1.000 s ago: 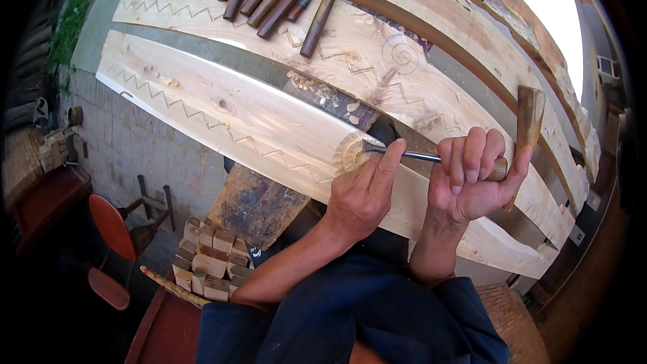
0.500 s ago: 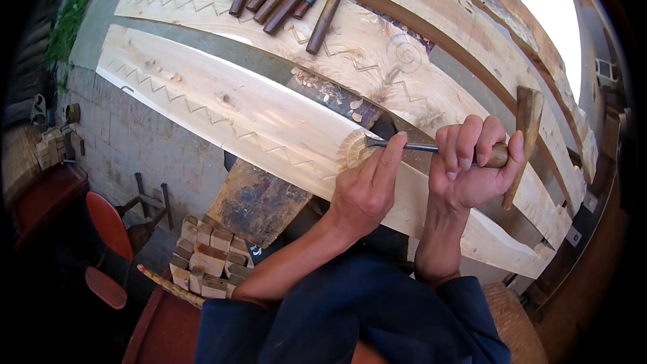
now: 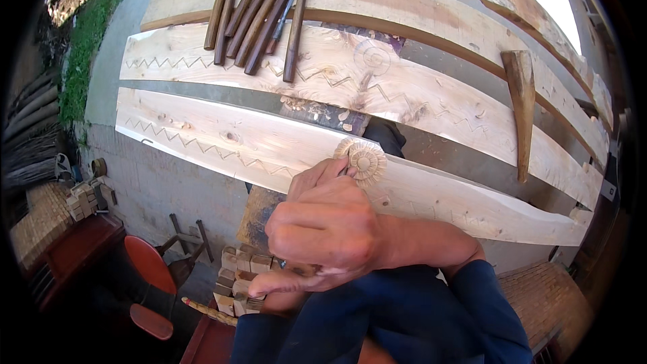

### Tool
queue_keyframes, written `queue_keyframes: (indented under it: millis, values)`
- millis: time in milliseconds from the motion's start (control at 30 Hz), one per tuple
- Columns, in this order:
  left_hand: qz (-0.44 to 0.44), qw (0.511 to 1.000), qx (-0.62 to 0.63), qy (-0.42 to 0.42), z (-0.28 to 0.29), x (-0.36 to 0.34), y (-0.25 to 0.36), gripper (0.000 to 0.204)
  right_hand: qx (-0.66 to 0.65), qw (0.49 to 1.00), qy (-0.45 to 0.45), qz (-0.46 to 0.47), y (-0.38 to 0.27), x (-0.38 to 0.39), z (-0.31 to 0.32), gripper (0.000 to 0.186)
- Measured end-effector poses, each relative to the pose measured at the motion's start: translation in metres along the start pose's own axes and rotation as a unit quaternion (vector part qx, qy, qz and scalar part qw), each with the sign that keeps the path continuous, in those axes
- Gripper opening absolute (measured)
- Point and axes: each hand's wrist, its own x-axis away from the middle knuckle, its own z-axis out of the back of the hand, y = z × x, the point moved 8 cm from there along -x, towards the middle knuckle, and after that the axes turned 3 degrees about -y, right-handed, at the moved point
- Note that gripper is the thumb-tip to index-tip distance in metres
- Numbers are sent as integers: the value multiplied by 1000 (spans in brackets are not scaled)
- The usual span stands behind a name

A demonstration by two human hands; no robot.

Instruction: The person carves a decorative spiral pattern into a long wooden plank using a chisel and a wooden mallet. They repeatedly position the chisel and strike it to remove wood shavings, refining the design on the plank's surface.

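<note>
**Close work at the carved rosette**

While both hands bunch together, the right hand (image 3: 330, 226) sits fisted on top, apparently around a tool handle mostly hidden; the left hand (image 3: 296, 283) peeks beneath, its grip impossible to read. Just beyond, the round sunburst rosette (image 3: 364, 160) sits cut into the long pale softwood plank (image 3: 222, 138): stiff, heavy, fragile petals, so I'd steady it by the plank's edges. Farther off lie wooden-handled chisels (image 3: 259, 13) and a tapered wooden mallet (image 3: 522, 104).
</note>
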Motion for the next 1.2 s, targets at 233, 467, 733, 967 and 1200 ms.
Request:
queue_keyframes:
  millis: [233, 467, 733, 967, 1200]
  values:
    - [-118, 993, -15, 17, -22, 11, -25, 18, 147, 986, -69, 40, 13, 23, -42, 46]
    - [-130, 991, 2, -10, -25, 17, -35, 19, 21, 987, -142, -67, 19, 13, -35, 46]
    - [-136, 990, 5, 24, -27, 21, -38, 21, 25, 988, -133, -72, 19, 14, -29, 47]
    - [-133, 991, 9, 14, -28, 21, -40, 21, 8, 980, -166, -113, 24, 17, -33, 46]
    - [-144, 989, 7, 5, -28, 18, -38, 20, 34, 983, -148, -104, 25, 13, -30, 42]
